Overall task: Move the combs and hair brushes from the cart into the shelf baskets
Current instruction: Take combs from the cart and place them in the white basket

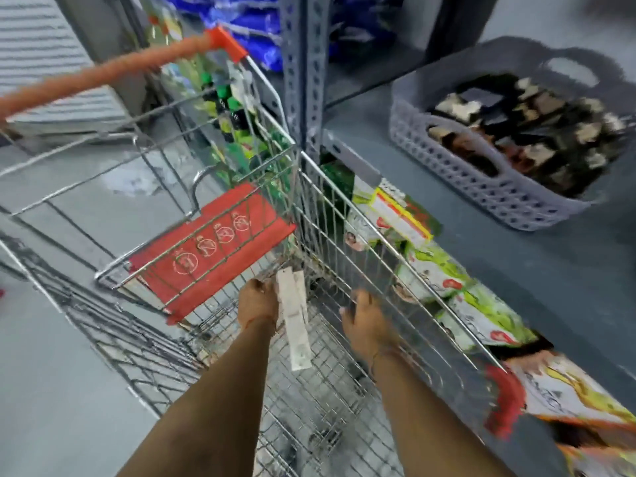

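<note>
While the left hand pinches a pale packet inside the cart, the right grip stays unclear.

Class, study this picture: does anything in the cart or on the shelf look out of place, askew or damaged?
Nothing is plainly damaged or spilled. The left hand holds a long white packet inside the wire cart, the right hand reaches in beside it, and the grey basket sits upright on the shelf. Blur hides finer detail.

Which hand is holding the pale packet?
The left hand, gripping the long pale packet inside the cart; the right hand holds no such packet, nearer the cart's shelf-side wall.
</note>
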`<move>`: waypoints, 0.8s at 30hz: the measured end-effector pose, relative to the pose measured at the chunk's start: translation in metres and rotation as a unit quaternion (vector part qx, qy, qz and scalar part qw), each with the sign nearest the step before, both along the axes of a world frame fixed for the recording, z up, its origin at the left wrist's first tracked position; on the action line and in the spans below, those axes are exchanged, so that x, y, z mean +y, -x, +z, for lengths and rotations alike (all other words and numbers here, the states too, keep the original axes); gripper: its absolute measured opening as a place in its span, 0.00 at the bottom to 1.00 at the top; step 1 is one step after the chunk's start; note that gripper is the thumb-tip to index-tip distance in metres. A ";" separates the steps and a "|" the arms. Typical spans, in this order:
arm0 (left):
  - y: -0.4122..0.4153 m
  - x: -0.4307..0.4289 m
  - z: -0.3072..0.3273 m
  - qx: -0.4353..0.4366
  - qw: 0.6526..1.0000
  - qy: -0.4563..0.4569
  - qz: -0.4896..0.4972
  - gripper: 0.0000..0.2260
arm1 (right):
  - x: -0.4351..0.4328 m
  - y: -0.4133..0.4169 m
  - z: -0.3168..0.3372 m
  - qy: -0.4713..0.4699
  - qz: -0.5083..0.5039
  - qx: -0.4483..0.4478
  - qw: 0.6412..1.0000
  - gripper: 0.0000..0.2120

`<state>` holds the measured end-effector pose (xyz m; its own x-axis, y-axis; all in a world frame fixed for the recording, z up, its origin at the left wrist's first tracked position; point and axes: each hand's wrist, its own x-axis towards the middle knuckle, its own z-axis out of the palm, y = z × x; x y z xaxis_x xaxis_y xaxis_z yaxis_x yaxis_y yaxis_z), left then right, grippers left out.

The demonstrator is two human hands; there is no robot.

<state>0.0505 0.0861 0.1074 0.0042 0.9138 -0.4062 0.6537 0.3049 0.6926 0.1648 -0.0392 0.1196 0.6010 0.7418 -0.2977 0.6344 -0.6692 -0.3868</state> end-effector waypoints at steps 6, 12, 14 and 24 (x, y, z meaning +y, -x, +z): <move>-0.009 0.016 -0.111 0.060 0.988 0.144 -0.018 0.17 | 0.033 0.012 -0.102 0.059 -0.034 0.125 0.990 0.25; -0.034 0.013 -0.179 0.194 0.954 0.081 -0.216 0.32 | 0.040 0.012 -0.163 0.071 -0.068 0.187 0.977 0.26; -0.044 0.008 -0.188 0.219 0.938 0.074 -0.257 0.35 | 0.032 0.007 -0.175 0.075 -0.079 0.185 0.977 0.25; -0.017 -0.025 -0.177 -0.126 0.948 0.216 0.198 0.06 | 0.010 0.006 -0.178 0.079 -0.168 0.197 0.963 0.15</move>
